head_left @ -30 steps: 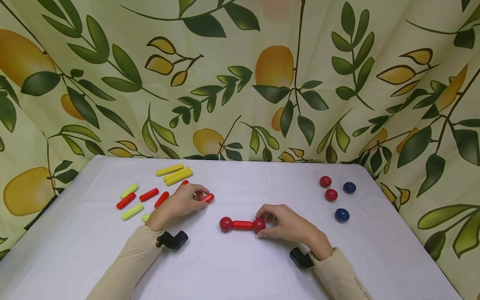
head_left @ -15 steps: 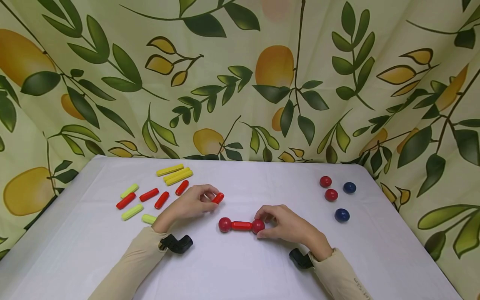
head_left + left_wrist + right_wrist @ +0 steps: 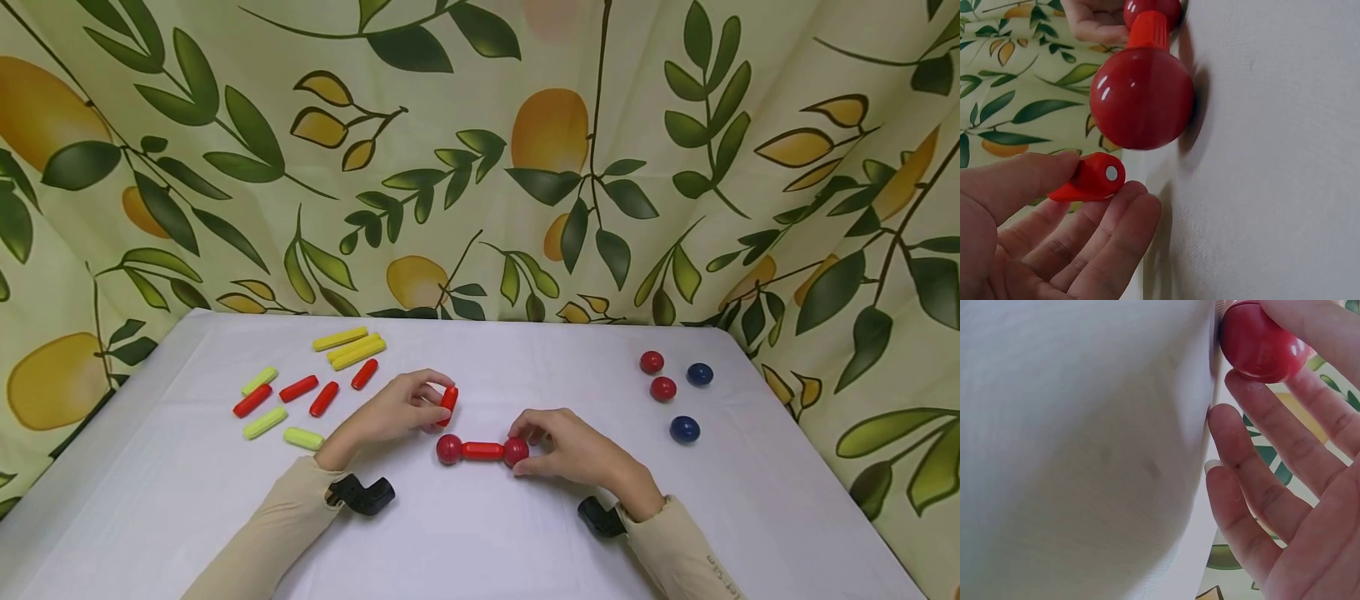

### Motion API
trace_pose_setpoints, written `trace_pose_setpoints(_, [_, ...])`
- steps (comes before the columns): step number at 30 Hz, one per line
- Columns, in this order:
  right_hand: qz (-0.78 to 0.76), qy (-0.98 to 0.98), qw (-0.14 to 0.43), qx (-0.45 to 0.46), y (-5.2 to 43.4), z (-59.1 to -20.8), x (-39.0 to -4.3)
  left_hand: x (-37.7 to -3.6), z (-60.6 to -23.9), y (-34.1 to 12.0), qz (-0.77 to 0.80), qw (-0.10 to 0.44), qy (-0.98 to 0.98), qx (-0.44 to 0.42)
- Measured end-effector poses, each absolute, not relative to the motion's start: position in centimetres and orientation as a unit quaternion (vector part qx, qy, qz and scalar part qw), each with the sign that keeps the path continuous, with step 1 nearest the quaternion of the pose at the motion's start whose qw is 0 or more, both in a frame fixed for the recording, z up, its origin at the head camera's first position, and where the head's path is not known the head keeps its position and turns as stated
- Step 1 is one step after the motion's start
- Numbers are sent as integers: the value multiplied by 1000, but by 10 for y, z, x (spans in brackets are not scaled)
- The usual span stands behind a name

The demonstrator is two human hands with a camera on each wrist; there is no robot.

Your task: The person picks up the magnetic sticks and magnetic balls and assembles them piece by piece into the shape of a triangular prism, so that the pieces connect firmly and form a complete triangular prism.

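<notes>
At the far left of the white table point(image 3: 480, 533) lie loose rods: two red rods point(image 3: 273, 395) and pale green rods point(image 3: 264, 423) in a scatter, three long yellow rods point(image 3: 352, 346) behind them, and two more red rods point(image 3: 343, 386) nearer the middle; the left hand point(image 3: 397, 408) comes in from the lower left with its forearm angled up and to the right, a black wrist mount under the sleeve; its grip is a pinch, thumb on one side and fingertips point(image 3: 1138, 200) on the other, closed on a short red rod point(image 3: 448, 402) that stands nearly upright, its lower end just above the left red ball point(image 3: 449, 448); in the left wrist view the rod's flat metal-tipped end sits just beside that ball, apart from it; the ball is joined by a red connector rod point(image 3: 482, 451) to the right red ball point(image 3: 516, 451), the whole piece lying flat on the table; the right hand point(image 3: 573, 450) reaches in from the lower right, fingers curled over and gripping the right ball, thumb beneath; farther right, well apart, sit two red balls point(image 3: 657, 376) and two blue balls point(image 3: 692, 402).
</notes>
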State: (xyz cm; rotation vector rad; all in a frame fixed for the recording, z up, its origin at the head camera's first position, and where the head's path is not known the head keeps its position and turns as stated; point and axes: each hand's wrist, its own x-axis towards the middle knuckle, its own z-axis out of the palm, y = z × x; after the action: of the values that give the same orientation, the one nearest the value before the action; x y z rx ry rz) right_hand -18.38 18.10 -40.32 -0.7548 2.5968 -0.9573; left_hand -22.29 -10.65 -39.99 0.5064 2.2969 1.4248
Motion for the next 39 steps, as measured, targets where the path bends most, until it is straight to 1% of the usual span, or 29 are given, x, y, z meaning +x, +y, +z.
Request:
trace_pose_setpoints(4, [-330, 897, 133, -264, 181, -403, -184, -221, -401, -103, 508, 203, 818, 177])
trace_pose_setpoints(12, [-325, 899, 133, -260, 179, -402, -183, -219, -403, -100, 507, 208, 813, 198])
trace_pose_setpoints(19, [-326, 899, 133, -261, 179, -401, -182, -218, -406, -98, 493, 192, 821, 214])
trace_pose_setpoints(27, [-323, 899, 128, -267, 179, -402, -182, -216, -405, -95, 440, 178, 852, 223])
trace_pose_setpoints(33, [-318, 900, 125, -272, 179, -401, -181, -216, -402, -98, 425, 199, 854, 223])
trace_pose_setpoints(39, [-319, 900, 137, -262, 177, -400, -181, -214, -397, -100, 411, 223, 854, 227])
